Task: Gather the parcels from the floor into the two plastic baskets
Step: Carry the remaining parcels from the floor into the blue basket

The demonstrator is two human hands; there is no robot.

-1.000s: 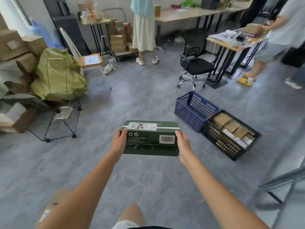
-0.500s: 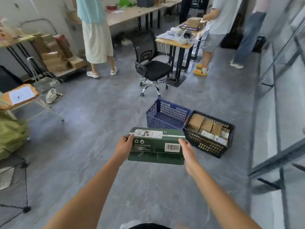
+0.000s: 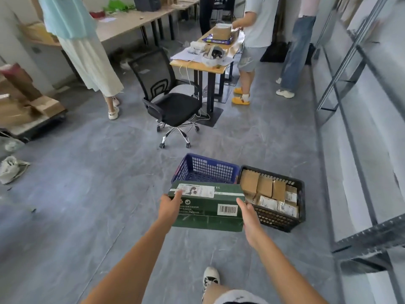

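I carry a green parcel [image 3: 206,207] with a white label and a barcode, level in front of me. My left hand [image 3: 169,208] grips its left end with the thumb on top. My right hand [image 3: 249,218] holds the right end; its fingers are hidden behind the box. Just beyond the parcel a blue basket [image 3: 210,160] stands on the floor, with nothing visible inside; the parcel hides its near edge. A black basket [image 3: 301,200] touches its right side and holds several brown parcels [image 3: 265,187].
A black office chair [image 3: 171,106] and a small desk [image 3: 203,64] stand beyond the baskets, with three people around them. A metal rack [image 3: 361,150] runs along the right. Cardboard boxes [image 3: 26,106] on a trolley and a white bag [image 3: 11,168] lie at the left.
The view has swung right and closed in on the baskets. The green parcel, still held by both hands, now hangs over the blue basket's near edge.
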